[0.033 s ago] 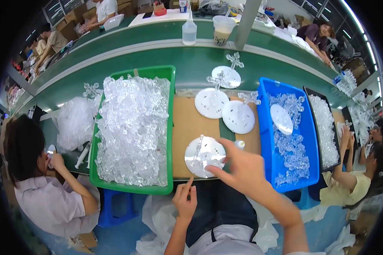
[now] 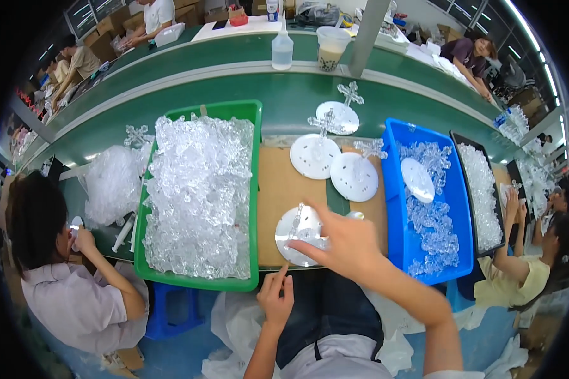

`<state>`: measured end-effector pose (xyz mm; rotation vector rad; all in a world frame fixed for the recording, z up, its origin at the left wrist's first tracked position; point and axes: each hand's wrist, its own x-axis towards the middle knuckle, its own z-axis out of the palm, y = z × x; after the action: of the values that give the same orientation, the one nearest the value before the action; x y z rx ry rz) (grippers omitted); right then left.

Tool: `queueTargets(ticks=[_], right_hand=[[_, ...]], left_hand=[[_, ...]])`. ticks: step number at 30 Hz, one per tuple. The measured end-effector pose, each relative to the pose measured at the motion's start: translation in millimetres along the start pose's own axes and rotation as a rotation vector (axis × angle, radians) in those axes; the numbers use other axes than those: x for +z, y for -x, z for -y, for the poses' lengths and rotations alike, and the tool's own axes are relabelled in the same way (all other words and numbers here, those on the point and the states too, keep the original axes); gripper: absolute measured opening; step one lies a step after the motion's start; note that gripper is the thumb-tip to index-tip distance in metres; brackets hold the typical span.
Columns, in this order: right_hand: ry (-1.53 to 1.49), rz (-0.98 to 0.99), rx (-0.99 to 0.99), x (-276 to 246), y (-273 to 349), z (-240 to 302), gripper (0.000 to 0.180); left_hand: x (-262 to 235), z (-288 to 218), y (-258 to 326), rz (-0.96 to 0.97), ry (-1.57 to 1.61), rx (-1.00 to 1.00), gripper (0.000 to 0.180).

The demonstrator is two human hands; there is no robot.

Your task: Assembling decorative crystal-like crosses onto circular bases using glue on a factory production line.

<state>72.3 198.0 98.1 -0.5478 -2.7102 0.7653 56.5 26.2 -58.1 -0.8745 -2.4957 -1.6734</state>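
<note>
At the far left a co-worker (image 2: pixel 76 297) in a pale shirt sits bent over a small white piece, and a bulging clear bag (image 2: pixel 112 183) lies on the bench. Next comes a green bin (image 2: pixel 256 189), heaped with clear plastic pieces.

Right of the bin's near corner, the left hand (image 2: pixel 276 298) rests low at the bench edge, its forearm rising from below. The index finger points up toward the near rim of a white disc (image 2: pixel 284 235), the others bend loosely, and nothing shows in the grasp; whether the fingertip touches the disc I cannot tell.

The disc lies on brown cardboard (image 2: pixel 273 183), with a clear piece (image 2: pixel 299 216) over it. Behind stand three more white discs (image 2: pixel 314 161) bearing clear crosses.

The right hand (image 2: pixel 351 247) reaches in from the right, elbow bent, palm down, thumb and index finger spread wide above the disc; the thumb covers part of the clear piece, so contact is unclear.

Beyond are a blue bin (image 2: pixel 395 246) of clear pieces and a black tray (image 2: pixel 502 218).
</note>
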Motion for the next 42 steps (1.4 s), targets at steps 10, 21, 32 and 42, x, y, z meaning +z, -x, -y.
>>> queueTargets(ticks=[10, 21, 32, 42], right_hand=[[-0.190, 0.109, -0.093, -39.3, -81.8, -7.3, 0.011], [-0.070, 0.284, 0.148, -63.1, -393.0, -148.8, 0.017], [1.006, 0.386, 0.282, -76.9, -352.4, -293.2, 0.038], [0.523, -0.289, -0.366, -205.0, -244.9, -122.8, 0.016]], left_hand=[[17.9, 18.7, -22.8, -0.135, 0.030, 0.135, 0.033], [32.7, 19.1, -42.2, -0.078, -0.075, 0.194, 0.030], [26.6, 8.2, -44.7, -0.102, -0.099, 0.055, 0.028], [-131.0, -61.5, -84.9, -0.122, -0.482, 0.155, 0.030]])
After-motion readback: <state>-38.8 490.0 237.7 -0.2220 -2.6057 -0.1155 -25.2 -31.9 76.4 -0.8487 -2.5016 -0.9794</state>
